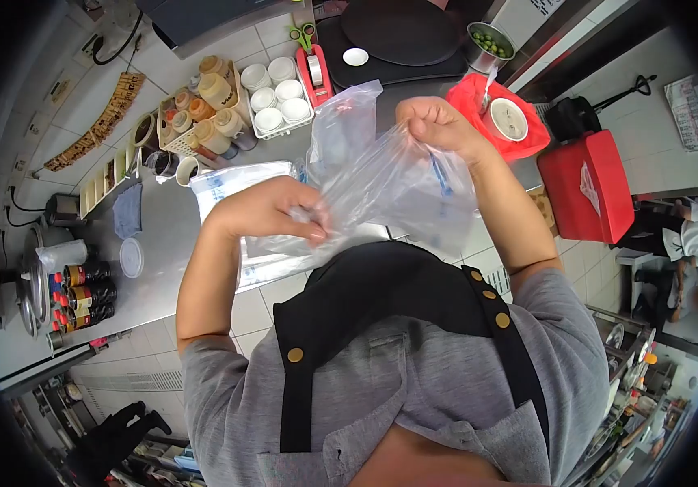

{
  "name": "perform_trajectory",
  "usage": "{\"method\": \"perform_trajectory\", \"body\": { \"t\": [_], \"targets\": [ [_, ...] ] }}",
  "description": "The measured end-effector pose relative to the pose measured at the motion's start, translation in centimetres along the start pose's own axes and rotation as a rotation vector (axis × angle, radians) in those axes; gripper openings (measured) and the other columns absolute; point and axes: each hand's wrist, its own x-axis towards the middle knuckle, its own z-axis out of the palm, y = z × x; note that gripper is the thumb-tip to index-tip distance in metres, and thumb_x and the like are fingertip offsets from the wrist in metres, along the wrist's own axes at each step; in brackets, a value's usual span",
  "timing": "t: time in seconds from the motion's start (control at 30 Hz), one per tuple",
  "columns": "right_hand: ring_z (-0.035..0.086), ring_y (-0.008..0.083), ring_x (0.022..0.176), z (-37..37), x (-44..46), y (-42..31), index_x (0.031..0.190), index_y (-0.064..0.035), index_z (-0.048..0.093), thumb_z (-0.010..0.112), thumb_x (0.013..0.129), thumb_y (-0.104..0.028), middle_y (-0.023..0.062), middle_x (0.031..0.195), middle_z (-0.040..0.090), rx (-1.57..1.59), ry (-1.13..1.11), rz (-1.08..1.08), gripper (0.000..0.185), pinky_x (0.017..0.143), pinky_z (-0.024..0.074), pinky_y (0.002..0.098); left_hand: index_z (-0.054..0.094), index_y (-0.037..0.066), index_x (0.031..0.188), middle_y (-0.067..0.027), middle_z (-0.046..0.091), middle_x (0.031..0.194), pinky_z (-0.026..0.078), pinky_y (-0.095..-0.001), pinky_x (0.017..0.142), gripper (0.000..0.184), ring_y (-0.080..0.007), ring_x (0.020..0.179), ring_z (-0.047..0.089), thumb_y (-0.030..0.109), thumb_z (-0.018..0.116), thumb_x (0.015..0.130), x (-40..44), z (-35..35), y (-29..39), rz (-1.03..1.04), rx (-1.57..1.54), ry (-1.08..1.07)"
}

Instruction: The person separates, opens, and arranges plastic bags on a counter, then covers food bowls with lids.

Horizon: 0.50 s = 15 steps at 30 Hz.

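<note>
A clear plastic bag (365, 191) is stretched between my two hands above the front of the steel counter. My left hand (272, 211) grips its lower left side, fingers curled in. Higher up, my right hand (438, 126) pinches the gathered top of the bag, and the rest hangs below with some blue print. Behind it, another clear plastic bag (345, 122) stands near the counter's middle. Under my left hand lies a stack of flat printed plastic bags (219, 183). Right of my right hand is a white round container (507, 119) in a red plastic bag (534, 130).
Sauce bottles (217, 91) and a rack of white cups (290, 89) line the back, beside a red tape dispenser (314, 73). Dark round trays (401, 32) and a pot of green fruit (491, 40) lie further right. A red bin (584, 187) stands off the counter's right end.
</note>
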Motion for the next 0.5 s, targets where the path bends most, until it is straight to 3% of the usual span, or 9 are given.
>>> {"method": "perform_trajectory", "body": {
  "t": [0.07,0.13,0.2,0.27,0.3,0.4,0.43,0.47,0.5],
  "targets": [
    [0.059,0.0099,0.071,-0.8,-1.0,-0.6,0.098,-0.0022,0.067,0.069,0.099,-0.026,-0.0009,0.081,0.063,-0.118,-0.091,0.252,0.024,0.069,0.0478,0.0250,0.071,0.000,0.095,-0.0069,0.073,0.086,0.053,-0.0288,0.075,0.021,-0.0160,0.080,0.069,0.018,0.080,0.088,-2.1,-1.3,-3.3,0.071,-0.120,0.056],
    [0.060,0.0101,0.072,-1.5,-1.6,-0.2,0.102,-0.0025,0.066,0.069,0.099,-0.026,-0.0006,0.082,0.064,-0.092,-0.197,0.294,0.024,0.068,0.0482,0.0246,0.072,0.001,0.095,-0.0065,0.072,0.086,0.052,-0.0285,0.073,0.021,-0.0136,0.078,0.068,0.021,0.077,0.091,-3.4,-2.6,-6.2,0.669,-0.581,0.095],
    [0.062,0.0104,0.073,-2.1,-1.8,1.1,0.106,-0.0027,0.065,0.069,0.099,-0.026,-0.0003,0.083,0.064,-0.069,-0.306,0.338,0.025,0.068,0.0487,0.0242,0.073,0.002,0.090,-0.0058,0.071,0.081,0.052,-0.0290,0.068,0.018,-0.0134,0.071,0.066,0.020,0.075,0.091,-3.7,-1.4,-6.4,0.642,-0.685,0.224],
    [0.066,0.0121,0.079,-2.6,-2.0,2.7,0.117,-0.0033,0.061,0.068,0.100,-0.024,0.0010,0.088,0.065,0.317,0.098,0.005,0.028,0.067,0.0514,0.0256,0.074,0.002,0.084,-0.0065,0.069,0.073,0.051,-0.0293,0.064,0.014,-0.0155,0.065,0.066,0.014,0.075,0.089,-2.9,-0.9,-4.5,-0.058,-0.170,0.307],
    [0.066,0.0121,0.079,-2.7,-1.5,2.6,0.117,-0.0033,0.061,0.068,0.100,-0.024,0.0010,0.088,0.065,0.319,0.096,0.009,0.028,0.067,0.0514,0.0256,0.074,0.001,0.084,-0.0060,0.068,0.072,0.052,-0.0302,0.065,0.010,-0.0164,0.069,0.067,0.010,0.074,0.088,-2.0,-0.2,-4.6,-0.142,-0.046,0.282],
    [0.070,0.0173,0.091,-3.0,0.5,2.9,0.124,-0.0042,0.058,0.065,0.100,-0.020,0.0051,0.101,0.069,0.378,0.160,-0.032,0.029,0.074,0.0575,0.0310,0.073,0.002,0.089,-0.0057,0.069,0.079,0.053,-0.0314,0.070,0.014,-0.0174,0.077,0.069,0.016,0.073,0.090,-3.4,-2.9,-5.0,0.112,-0.122,0.130],
    [0.071,0.0186,0.094,-3.0,1.1,3.3,0.125,-0.0045,0.057,0.066,0.100,-0.019,0.0064,0.108,0.070,0.552,0.154,-0.148,0.030,0.079,0.0589,0.0333,0.072,0.004,0.096,-0.0069,0.071,0.085,0.056,-0.0334,0.072,0.022,-0.0198,0.078,0.070,0.025,0.068,0.095,-2.6,-3.2,-6.2,0.546,-0.449,0.261],
    [0.071,0.0198,0.098,-3.2,1.6,3.5,0.127,-0.0048,0.057,0.066,0.100,-0.018,0.0077,0.115,0.070,0.725,0.149,-0.263,0.032,0.084,0.0602,0.0357,0.072,0.004,0.096,-0.0069,0.071,0.085,0.056,-0.0334,0.072,0.022,-0.0198,0.078,0.070,0.025,0.068,0.095,-2.2,-2.3,-7.0,0.544,-0.457,0.266],
    [0.071,0.0222,0.103,-4.4,1.9,5.2,0.137,-0.0049,0.053,0.065,0.098,-0.016,0.0114,0.123,0.069,0.715,0.174,-0.316,0.043,0.092,0.0592,0.0373,0.071,0.005,0.100,-0.0082,0.072,0.089,0.058,-0.0347,0.072,0.024,-0.0206,0.077,0.070,0.028,0.065,0.097,0.3,-0.3,-2.3,0.432,-0.821,0.845]
  ]
}}
